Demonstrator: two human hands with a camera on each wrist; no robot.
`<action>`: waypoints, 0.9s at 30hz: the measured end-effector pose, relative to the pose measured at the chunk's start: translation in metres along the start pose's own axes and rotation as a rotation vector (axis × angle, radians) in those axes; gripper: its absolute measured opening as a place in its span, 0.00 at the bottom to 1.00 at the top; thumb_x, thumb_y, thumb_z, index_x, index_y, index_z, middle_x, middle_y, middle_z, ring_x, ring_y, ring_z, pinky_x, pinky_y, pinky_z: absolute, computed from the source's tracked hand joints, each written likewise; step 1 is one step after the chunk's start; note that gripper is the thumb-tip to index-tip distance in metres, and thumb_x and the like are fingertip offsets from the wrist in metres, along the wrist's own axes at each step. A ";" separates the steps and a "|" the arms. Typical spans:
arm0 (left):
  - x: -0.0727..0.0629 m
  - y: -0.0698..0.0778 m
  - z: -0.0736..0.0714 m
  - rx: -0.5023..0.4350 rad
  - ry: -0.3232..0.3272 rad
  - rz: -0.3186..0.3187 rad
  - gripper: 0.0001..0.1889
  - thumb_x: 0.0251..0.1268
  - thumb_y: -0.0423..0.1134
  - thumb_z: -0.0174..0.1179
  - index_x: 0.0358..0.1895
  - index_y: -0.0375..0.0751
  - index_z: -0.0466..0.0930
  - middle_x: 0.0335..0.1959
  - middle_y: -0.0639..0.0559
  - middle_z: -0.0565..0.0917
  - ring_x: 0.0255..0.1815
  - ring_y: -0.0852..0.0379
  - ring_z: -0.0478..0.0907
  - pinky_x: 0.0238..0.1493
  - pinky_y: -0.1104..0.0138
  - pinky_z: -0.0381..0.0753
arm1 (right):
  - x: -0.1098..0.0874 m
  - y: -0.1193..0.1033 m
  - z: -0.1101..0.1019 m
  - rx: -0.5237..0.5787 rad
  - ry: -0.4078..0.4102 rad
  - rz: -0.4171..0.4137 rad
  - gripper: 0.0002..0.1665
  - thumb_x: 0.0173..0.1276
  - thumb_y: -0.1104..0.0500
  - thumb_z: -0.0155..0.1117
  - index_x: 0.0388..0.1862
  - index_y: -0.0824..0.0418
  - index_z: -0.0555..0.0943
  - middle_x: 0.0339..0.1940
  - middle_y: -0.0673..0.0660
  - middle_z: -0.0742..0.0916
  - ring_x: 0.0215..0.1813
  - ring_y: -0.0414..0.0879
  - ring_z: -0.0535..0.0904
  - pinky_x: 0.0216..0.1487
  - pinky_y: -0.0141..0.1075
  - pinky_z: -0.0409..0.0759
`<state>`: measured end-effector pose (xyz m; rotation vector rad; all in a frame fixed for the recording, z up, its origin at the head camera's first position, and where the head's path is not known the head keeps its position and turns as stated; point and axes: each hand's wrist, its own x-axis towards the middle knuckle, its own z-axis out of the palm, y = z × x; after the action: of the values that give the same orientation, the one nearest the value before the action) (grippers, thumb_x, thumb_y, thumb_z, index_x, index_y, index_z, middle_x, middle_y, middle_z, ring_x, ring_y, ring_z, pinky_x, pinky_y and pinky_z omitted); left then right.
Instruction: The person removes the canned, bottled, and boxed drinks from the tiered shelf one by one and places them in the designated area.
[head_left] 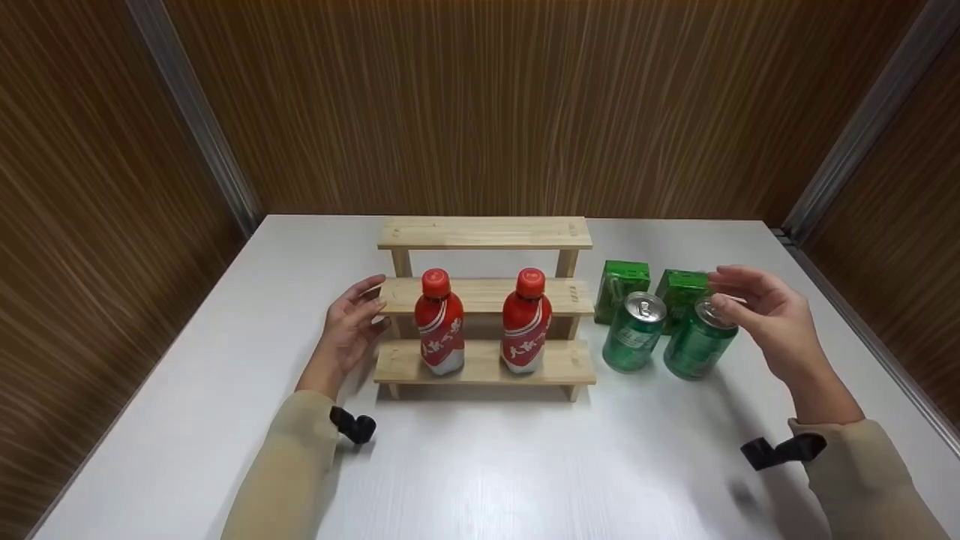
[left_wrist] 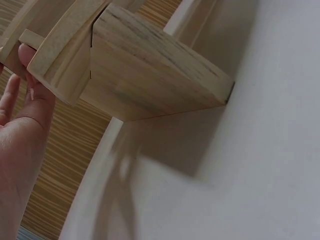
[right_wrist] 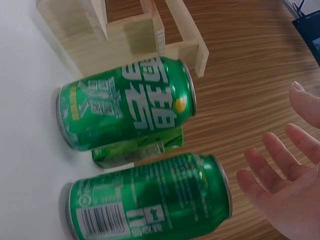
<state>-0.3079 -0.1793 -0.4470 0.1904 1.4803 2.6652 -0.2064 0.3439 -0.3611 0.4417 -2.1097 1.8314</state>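
Note:
A three-step wooden display rack (head_left: 480, 295) stands on the table, and my left hand (head_left: 352, 322) holds the left end of its middle step. In the left wrist view the thumb (left_wrist: 37, 100) lies against that step's end. Two red bottles (head_left: 441, 326) (head_left: 526, 326) with red caps stand upright on the lowest step. To the right of the rack are two green drink cans (head_left: 634, 337) (head_left: 699, 345). My right hand (head_left: 772, 322) is beside the top of the right can, fingers spread and apart from it in the right wrist view, holding nothing.
Two green drink cartons (head_left: 622, 289) (head_left: 682, 292) stand just behind the cans. The white table (head_left: 480, 465) is bounded by wood-grain panels (head_left: 480, 112) at the back and sides. The rack's top step (head_left: 484, 232) is the rearmost.

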 end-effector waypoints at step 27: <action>-0.004 -0.010 -0.006 -0.034 0.014 0.010 0.22 0.62 0.23 0.52 0.60 0.33 0.67 0.54 0.42 0.72 0.43 0.54 0.75 0.34 0.66 0.75 | -0.002 -0.001 0.084 0.009 -0.145 0.008 0.27 0.60 0.71 0.63 0.59 0.68 0.70 0.54 0.70 0.76 0.56 0.57 0.73 0.53 0.35 0.73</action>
<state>-0.3046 -0.1797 -0.4589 0.1781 1.4401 2.7032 -0.2071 0.2606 -0.3720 0.5854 -2.1995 1.8656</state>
